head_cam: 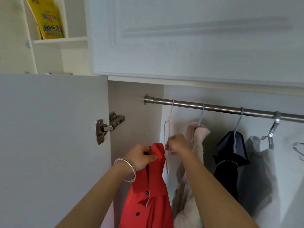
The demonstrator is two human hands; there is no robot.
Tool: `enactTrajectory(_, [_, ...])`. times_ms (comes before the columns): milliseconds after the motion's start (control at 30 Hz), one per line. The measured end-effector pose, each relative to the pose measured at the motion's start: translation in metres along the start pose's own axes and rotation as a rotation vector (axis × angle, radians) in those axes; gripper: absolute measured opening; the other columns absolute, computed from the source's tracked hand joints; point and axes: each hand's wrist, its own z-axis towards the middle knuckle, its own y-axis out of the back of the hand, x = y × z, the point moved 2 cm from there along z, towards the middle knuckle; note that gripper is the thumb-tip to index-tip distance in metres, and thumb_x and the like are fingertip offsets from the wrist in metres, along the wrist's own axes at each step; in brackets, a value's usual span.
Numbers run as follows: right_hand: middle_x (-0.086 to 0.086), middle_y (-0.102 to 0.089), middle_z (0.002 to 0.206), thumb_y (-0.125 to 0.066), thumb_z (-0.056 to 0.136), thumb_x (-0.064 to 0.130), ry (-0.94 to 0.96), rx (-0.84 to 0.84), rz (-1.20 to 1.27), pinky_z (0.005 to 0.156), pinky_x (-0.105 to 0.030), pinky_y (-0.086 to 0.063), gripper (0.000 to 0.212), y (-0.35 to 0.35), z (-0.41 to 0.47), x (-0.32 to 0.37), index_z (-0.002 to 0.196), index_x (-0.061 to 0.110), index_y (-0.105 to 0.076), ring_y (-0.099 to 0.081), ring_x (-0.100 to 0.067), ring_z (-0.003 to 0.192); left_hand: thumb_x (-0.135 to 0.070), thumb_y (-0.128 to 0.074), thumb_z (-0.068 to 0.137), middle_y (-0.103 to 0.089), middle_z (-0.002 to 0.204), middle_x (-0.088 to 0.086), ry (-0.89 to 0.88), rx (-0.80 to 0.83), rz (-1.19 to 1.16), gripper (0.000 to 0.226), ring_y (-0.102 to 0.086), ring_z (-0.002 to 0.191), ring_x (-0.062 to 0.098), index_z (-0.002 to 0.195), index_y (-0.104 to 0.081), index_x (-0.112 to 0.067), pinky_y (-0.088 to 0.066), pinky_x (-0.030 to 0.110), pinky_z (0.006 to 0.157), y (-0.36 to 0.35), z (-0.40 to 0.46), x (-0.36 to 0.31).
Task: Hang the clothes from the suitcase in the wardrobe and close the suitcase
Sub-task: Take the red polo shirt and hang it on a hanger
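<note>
Two bare forearms reach up from the bottom edge, the left one wearing a silver bangle [127, 170]; the left hand [141, 156] has its fingers and thumb curled round the collar of a red buttoned garment [152, 191], which hangs down in front of the open wardrobe door [49, 129]. The right hand [178, 143] pinches a thin pink wire hanger [169, 129] that is hooked over the metal rail [213, 108], just beside the red collar. Further right along the rail hang a fluffy pink garment [197, 145], a dark navy garment [230, 162] and a white garment [263, 170], each on its own hanger.
</note>
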Motion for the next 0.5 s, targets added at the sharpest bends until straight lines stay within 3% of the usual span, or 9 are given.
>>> enactTrajectory(133, [-0.016, -0.063, 0.087, -0.056, 0.084, -0.008, 0.013, -0.058, 0.119, 0.069, -0.037, -0.056, 0.021, 0.004, 0.003, 0.005, 0.103, -0.010, -0.065, -0.063, -0.028, 0.075, -0.015, -0.061, 0.085, -0.057, 0.079, 0.007, 0.002, -0.001, 0.038, 0.014, -0.051, 0.073, 0.018, 0.083, -0.065, -0.002, -0.042, 0.028, 0.074, 0.001, -0.002, 0.006])
enactTrajectory(300, [-0.003, -0.054, 0.081, -0.048, 0.092, 0.003, 0.038, -0.185, 0.143, 0.068, -0.029, -0.052, 0.006, 0.025, -0.007, 0.009, 0.096, 0.006, -0.049, -0.058, -0.021, 0.081, -0.023, -0.065, 0.083, -0.051, 0.066, 0.002, 0.035, -0.002, 0.070, 0.025, -0.047, 0.067, 0.016, 0.061, -0.056, -0.014, -0.039, 0.028, 0.070, 0.003, -0.005, 0.006])
enactTrajectory(400, [-0.012, -0.060, 0.111, -0.049, 0.088, 0.010, 0.055, -0.231, 0.192, 0.067, -0.031, -0.055, 0.039, 0.039, -0.014, 0.001, 0.125, 0.001, -0.049, -0.061, -0.026, 0.096, -0.028, -0.065, 0.082, -0.056, 0.069, 0.004, 0.025, -0.055, 0.069, 0.023, -0.051, 0.071, 0.016, 0.078, -0.070, -0.005, -0.042, 0.028, 0.069, 0.006, -0.011, 0.001])
enactTrajectory(500, [-0.020, -0.056, 0.122, -0.042, 0.095, 0.017, 0.047, -0.283, 0.129, 0.087, -0.033, -0.045, 0.039, 0.053, -0.031, -0.007, 0.129, 0.000, -0.050, -0.055, -0.035, 0.111, -0.008, -0.059, 0.083, -0.066, 0.077, 0.012, -0.044, -0.064, 0.112, 0.018, -0.055, 0.079, 0.018, 0.090, -0.071, 0.003, -0.047, 0.029, 0.074, 0.010, -0.014, -0.008])
